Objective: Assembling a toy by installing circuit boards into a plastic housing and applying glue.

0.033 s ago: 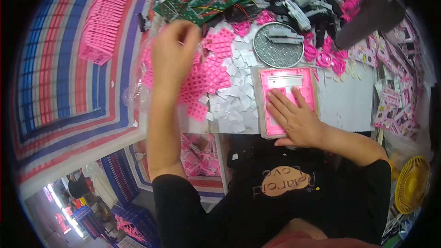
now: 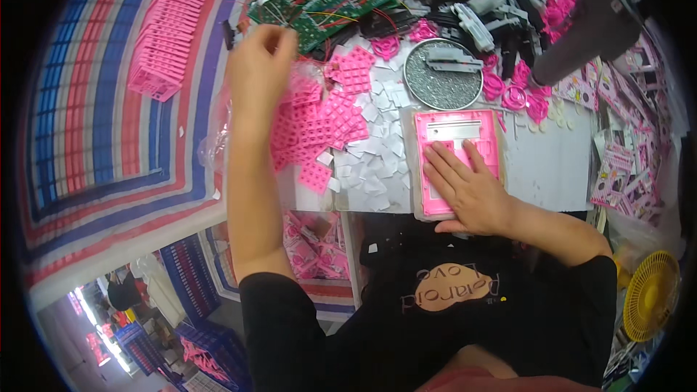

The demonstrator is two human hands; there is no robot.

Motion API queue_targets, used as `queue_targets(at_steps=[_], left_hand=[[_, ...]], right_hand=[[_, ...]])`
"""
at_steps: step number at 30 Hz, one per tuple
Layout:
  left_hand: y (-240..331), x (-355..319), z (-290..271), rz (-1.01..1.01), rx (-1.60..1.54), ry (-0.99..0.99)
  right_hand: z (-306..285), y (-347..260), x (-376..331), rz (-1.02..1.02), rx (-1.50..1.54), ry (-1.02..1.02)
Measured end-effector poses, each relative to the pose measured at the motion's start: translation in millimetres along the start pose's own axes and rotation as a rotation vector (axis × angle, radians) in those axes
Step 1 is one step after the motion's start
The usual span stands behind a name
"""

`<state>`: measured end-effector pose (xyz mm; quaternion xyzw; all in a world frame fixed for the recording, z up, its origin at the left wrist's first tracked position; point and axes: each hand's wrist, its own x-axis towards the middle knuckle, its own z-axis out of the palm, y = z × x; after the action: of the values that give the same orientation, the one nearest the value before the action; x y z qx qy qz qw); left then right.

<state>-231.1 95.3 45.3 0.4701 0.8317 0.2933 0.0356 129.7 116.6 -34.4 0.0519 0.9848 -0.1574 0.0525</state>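
Your right hand [image 2: 472, 190] lies flat on the calculator shell [image 2: 456, 147] near the table's front edge. Behind it sits the round tin [image 2: 443, 75]. To its left spread the keypad mats [image 2: 327, 123] and paper squares [image 2: 377, 156]. Your left hand [image 2: 259, 72] reaches over them toward the circuit boards [image 2: 319, 3] at the back.

My right hand [image 2: 470, 187] is covering the lower half of the pink calculator shell [image 2: 457, 147], so I am not seeing what lies beneath its palm. My left hand [image 2: 255, 71] is showing only its back; its fingertips are curling out of sight near the green circuit boards [image 2: 319, 1]. The yellow fan [image 2: 651, 294], beyond my right elbow, is getting cut off by the rim.
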Motion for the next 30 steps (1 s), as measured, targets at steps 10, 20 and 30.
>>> queue_targets(at_steps=[10,20,30], left_hand=[[-50.3,60.5,54.9,-0.434,0.334,-0.134],[-51.6,44.7,66.7,-0.332,0.295,0.32],[71.0,-64.5,33.2,0.403,-0.801,0.821]], right_hand=[[1.7,0.0,-3.6,-0.001,0.021,0.04],[4.7,-1.5,-5.0,-0.038,0.015,0.073],[-37.1,20.5,17.4,-0.05,1.214,0.49]])
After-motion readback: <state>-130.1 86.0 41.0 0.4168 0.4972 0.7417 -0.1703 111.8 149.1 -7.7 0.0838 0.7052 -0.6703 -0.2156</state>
